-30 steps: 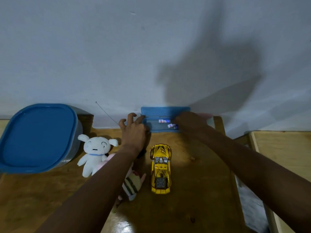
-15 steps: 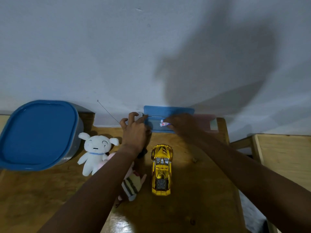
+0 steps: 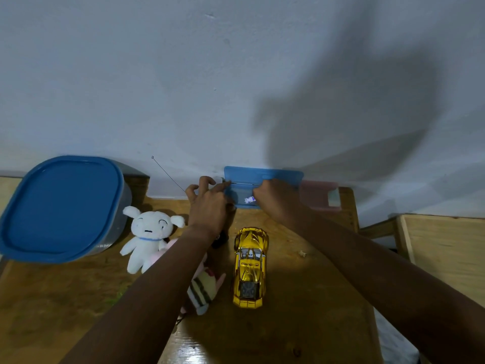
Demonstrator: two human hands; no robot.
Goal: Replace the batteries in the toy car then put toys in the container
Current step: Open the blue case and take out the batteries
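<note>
- Blue case (image 3: 258, 179), lid raised against the wall, serves as landmark at the table's far edge.
- Right hand (image 3: 278, 199) is curled inside the case, knuckles up; whether its fingers pinch anything, cannot tell. A small white-and-blue battery (image 3: 249, 199) shows just left of it in the tray.
- Left hand (image 3: 208, 206) touches the case's left edge, fingers (image 3: 207, 181) bent and spread, gripping nothing visible.
- Yellow toy car (image 3: 250, 266) sits nearer than the case, wheels down, untouched.
- White plush (image 3: 149, 236) and striped plush (image 3: 202, 291) lie left of the car, partly under the left forearm.
- Blue-lidded container (image 3: 60, 206) stands far left of the case, lid on.
- Wooden table (image 3: 301, 311) carries all items.
</note>
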